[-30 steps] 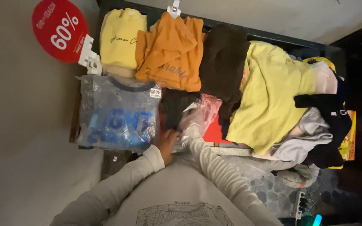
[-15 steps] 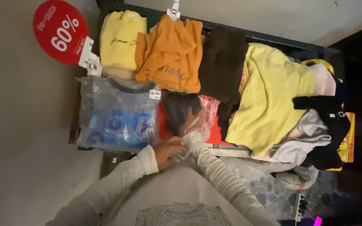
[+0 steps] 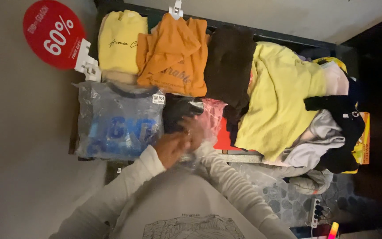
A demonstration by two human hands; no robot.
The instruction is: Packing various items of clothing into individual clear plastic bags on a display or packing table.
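My left hand (image 3: 171, 148) and my right hand (image 3: 194, 131) meet at the near edge of a dark display table (image 3: 239, 157) heaped with clothes. Both are blurred by motion. They grip a crinkled clear plastic bag (image 3: 208, 119) that holds a dark garment (image 3: 177, 113) and something pink. The bag lies between a plastic-wrapped grey top with blue print (image 3: 118, 121) on the left and a red item (image 3: 224, 137) on the right. White long sleeves cover both my arms.
Behind the bag lie a folded pale yellow sweatshirt (image 3: 120, 44), an orange one (image 3: 173, 57), a dark brown one (image 3: 228, 66) and a large yellow one (image 3: 279, 97). Grey and black clothes (image 3: 332, 128) pile at the right. A round red sale sign (image 3: 53, 34) stands at the left corner.
My hands have shifted from the bag's near edge up onto it, the right hand reaching further over the plastic. The dark garment in the bag has been pulled a little toward me.
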